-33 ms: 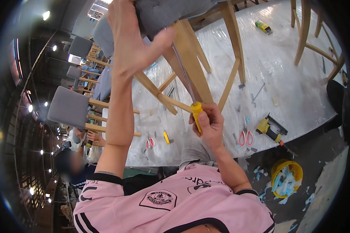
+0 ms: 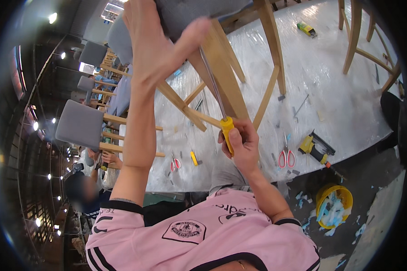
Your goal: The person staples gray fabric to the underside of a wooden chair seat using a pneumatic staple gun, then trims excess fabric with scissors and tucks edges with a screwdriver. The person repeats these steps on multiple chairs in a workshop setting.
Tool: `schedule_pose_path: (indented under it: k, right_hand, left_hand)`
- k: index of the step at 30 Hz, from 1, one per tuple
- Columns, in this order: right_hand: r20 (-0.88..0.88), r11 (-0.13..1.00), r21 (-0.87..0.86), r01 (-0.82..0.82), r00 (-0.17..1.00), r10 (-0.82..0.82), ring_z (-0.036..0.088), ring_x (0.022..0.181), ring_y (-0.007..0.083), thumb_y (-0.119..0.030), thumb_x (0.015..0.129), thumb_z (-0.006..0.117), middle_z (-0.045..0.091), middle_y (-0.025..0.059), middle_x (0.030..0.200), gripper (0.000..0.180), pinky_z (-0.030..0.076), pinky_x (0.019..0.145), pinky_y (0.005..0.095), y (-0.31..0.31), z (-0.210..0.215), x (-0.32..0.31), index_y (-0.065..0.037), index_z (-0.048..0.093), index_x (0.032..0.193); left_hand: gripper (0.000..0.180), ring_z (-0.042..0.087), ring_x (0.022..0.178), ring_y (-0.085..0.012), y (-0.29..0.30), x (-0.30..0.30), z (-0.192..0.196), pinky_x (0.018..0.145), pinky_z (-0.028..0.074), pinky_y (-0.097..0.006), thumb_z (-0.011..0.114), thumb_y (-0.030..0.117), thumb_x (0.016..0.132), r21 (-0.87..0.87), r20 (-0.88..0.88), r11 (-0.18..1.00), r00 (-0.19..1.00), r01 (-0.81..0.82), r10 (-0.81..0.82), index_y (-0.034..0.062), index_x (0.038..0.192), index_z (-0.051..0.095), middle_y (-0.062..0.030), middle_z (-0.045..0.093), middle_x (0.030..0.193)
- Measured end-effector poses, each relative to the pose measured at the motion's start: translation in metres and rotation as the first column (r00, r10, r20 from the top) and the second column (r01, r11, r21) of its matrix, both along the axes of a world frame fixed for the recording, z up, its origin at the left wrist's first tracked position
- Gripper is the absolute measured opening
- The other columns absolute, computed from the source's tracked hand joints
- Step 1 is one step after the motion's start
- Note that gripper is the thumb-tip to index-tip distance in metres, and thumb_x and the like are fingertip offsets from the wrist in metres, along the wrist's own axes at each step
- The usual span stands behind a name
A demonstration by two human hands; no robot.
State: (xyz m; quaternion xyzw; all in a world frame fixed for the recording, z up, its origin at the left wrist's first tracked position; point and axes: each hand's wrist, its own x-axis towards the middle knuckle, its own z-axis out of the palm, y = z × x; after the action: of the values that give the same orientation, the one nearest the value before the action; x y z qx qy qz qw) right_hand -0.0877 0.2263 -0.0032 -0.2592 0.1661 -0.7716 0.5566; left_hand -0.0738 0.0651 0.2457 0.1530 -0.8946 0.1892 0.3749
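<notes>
A wooden chair with a grey padded part (image 2: 190, 16) stands in front of me, its light wood leg (image 2: 224, 74) slanting toward me. My left hand (image 2: 151, 49) is up against the grey padding, thumb stretched out and apart; its fingertips are partly cut off at the top edge. In my right hand (image 2: 243, 147) is the yellow handle of a screwdriver (image 2: 227, 128), fingers wrapped round it. Its long metal shaft runs up along the chair leg toward the padding. The tip is hidden near the left thumb.
On the plastic-covered table (image 2: 312, 67) lie red-handled scissors (image 2: 286, 158), a second pair of scissors (image 2: 175, 163), a yellow cutter (image 2: 194, 158), a staple gun (image 2: 314, 149) and a small box (image 2: 306, 30). A yellow bucket (image 2: 348, 198) holds scraps. Grey chairs (image 2: 79, 124) and a co-worker (image 2: 83, 189) are at left.
My left thumb has lifted slightly up and away from the screwdriver shaft. The right hand with the screwdriver has shifted only a little.
</notes>
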Motion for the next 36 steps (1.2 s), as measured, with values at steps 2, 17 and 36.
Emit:
schedule_pose_path:
  k: [2,17,36]
  right_hand:
    - [0.0,1.0,-0.014,0.002,1.0,-0.002,0.048,0.049,0.0078,-0.034,0.107,0.059,0.064,0.0119,0.081,0.034,0.036,0.042,0.0224,-0.005,0.005,-0.005,-0.004,0.055,0.121]
    - [-0.136,0.995,0.09,0.041,0.99,-0.028,0.044,0.045,0.0029,-0.028,0.106,0.062,0.066,0.0057,0.077,0.031,0.032,0.042,0.0203,0.023,-0.023,-0.089,-0.003,0.062,0.124]
    - [-0.105,0.963,0.044,-0.265,0.958,0.269,0.044,0.044,0.0029,-0.032,0.107,0.058,0.066,0.0064,0.074,0.03,0.031,0.041,0.0211,0.008,-0.015,-0.125,-0.005,0.061,0.12]
  left_hand:
    - [0.052,0.053,0.109,-0.0261,0.003,-0.011,-0.001,0.098,0.042,-0.038,0.079,0.027,0.08,0.014,-0.061,1.0,0.998,-0.022,0.023,0.0045,0.12,0.055,-0.0132,0.056,0.115]
    - [0.049,0.05,0.117,-0.0255,-0.016,0.001,0.006,0.105,0.037,-0.039,0.074,0.017,0.076,0.109,-0.025,0.991,0.997,0.072,-0.069,0.0038,0.119,0.056,-0.0167,0.053,0.127]
    - [0.071,0.047,0.136,-0.0292,-0.017,0.017,0.009,0.115,0.036,-0.047,0.077,0.045,0.069,0.251,-0.023,0.967,0.999,0.041,-0.036,0.0158,0.131,0.057,-0.0111,0.054,0.147]
